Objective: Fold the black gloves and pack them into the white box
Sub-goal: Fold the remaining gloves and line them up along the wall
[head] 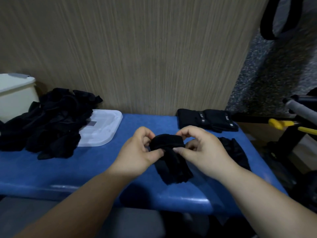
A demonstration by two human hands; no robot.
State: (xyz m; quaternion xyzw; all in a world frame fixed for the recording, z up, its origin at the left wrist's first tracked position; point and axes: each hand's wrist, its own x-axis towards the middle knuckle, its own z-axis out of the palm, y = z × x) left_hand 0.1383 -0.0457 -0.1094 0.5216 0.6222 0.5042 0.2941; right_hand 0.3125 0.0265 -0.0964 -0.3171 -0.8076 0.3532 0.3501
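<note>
Blue table (85,169), both hands (139,150) around black glove (171,160).

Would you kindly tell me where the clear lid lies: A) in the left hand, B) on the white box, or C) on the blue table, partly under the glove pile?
C: the clear lid lies flat on the blue table, its left edge under the pile of black gloves.
</note>
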